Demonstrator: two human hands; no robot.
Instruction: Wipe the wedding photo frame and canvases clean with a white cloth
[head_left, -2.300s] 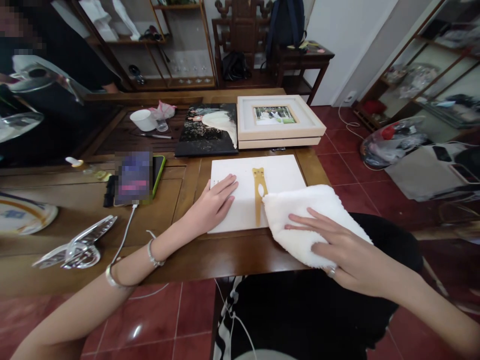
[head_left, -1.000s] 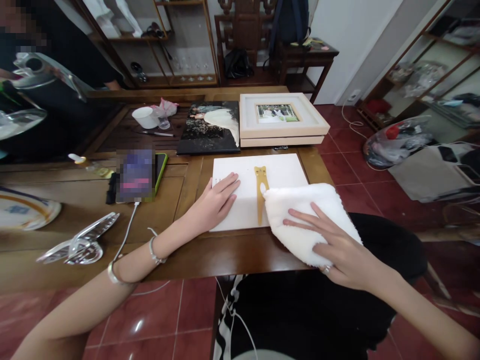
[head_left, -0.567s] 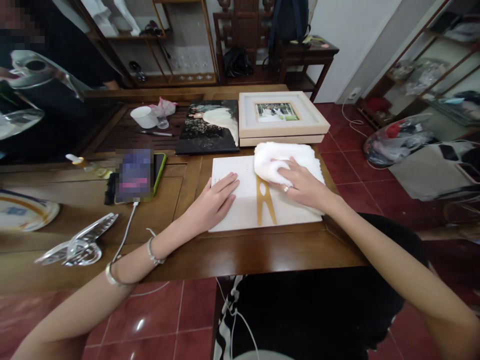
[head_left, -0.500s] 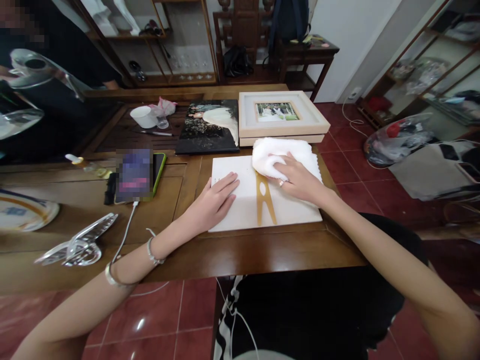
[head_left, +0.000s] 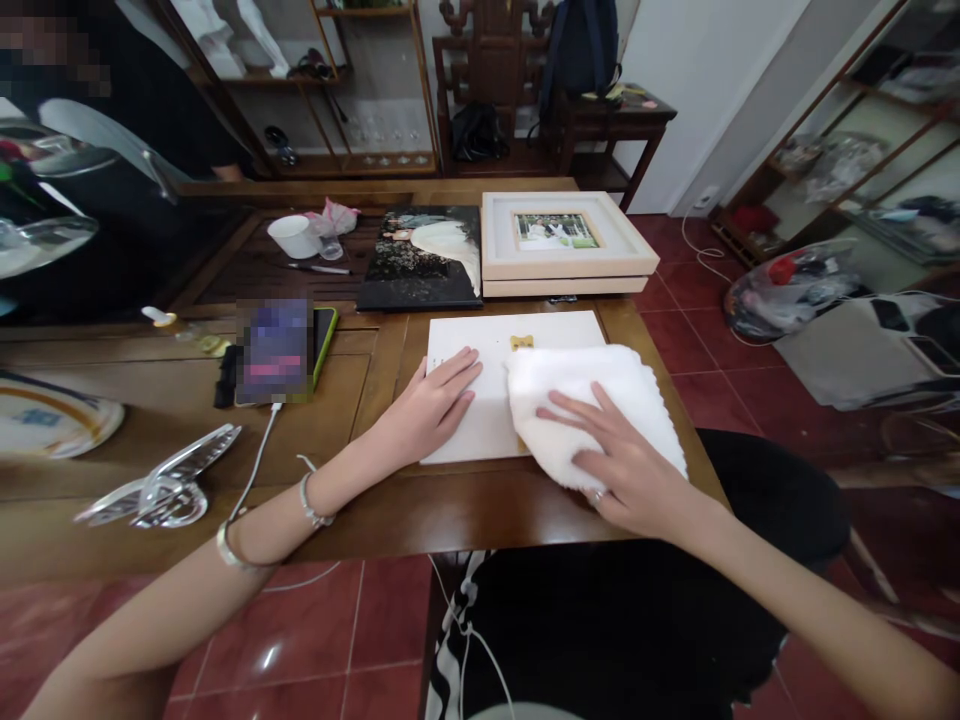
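Note:
A white board [head_left: 484, 420] lies flat near the table's front edge. Across its left side rests my left hand [head_left: 429, 408], fingers stretched out and holding nothing. My right hand [head_left: 626, 465] presses a fluffy white cloth [head_left: 547, 370] against the board's right part, its fingers spread over the cloth and the thumb at its near edge. The cloth covers most of a tan easel-like support piece [head_left: 522, 342]; its top end shows above the cloth and a sliver at the near edge. The cloth hangs past the board's right edge.
Behind the board are a dark photo panel [head_left: 420, 285] and a pale wooden picture frame [head_left: 570, 282]. To the left lie a phone [head_left: 324, 335] with a white cable, a clear plastic object [head_left: 169, 495] and a dropper bottle [head_left: 191, 335]. A white cup [head_left: 292, 238] stands farther back.
My right hand has drawn the cloth toward me and slightly right, down over the tan piece, whose top end is now uncovered. My left hand stays on the board.

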